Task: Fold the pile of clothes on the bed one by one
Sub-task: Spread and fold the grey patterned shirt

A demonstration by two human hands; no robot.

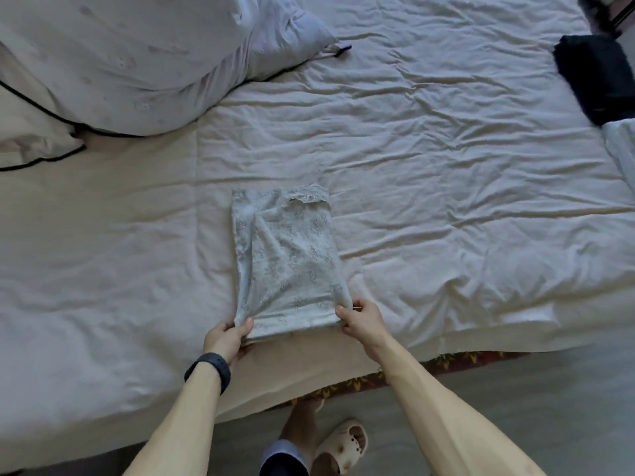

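A pale printed garment (288,259) with a lace trim at its far end lies folded into a narrow rectangle on the bed (446,166), near the front edge. My left hand (228,338) pinches its near left corner, thumb on top. My right hand (360,319) pinches the near right corner. Both near corners are slightly lifted off the sheet. A black band sits on my left wrist.
A big pale duvet and pillows (120,63) are heaped at the far left. A dark folded garment (594,77) lies at the far right edge, with a pale cloth (622,149) just below it. The bed's front edge runs above my feet and a beige slipper (342,444).
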